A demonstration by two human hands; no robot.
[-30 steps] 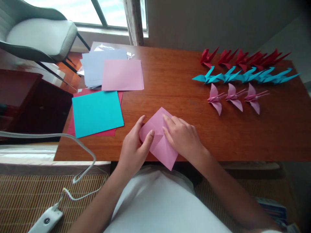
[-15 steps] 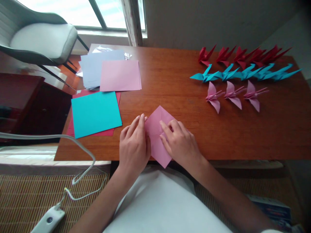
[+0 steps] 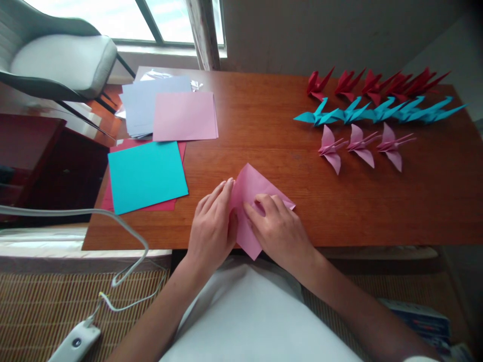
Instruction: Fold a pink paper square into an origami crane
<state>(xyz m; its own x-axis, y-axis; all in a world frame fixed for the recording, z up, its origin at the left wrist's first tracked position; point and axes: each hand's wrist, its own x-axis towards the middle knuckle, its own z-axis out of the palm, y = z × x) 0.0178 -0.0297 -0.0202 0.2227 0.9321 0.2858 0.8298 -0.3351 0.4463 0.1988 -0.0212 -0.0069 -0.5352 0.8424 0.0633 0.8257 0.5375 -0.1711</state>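
Pink paper, creased and smooth-faced, sits cornerwise as a diamond, far tip pointing up-table, near tip poking out past the table's near edge!

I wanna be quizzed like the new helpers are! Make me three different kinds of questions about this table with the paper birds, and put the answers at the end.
1. How many pink paper birds are on the table?

2. True or false: the turquoise sheet lies on top of the red paper.

3. Choose one. The left hand and the right hand are both on:
A. a red bird
B. the folded pink paper
C. the white cable

Key:
1. Three, in one row.
2. True; red shows past its edges.
3. B.
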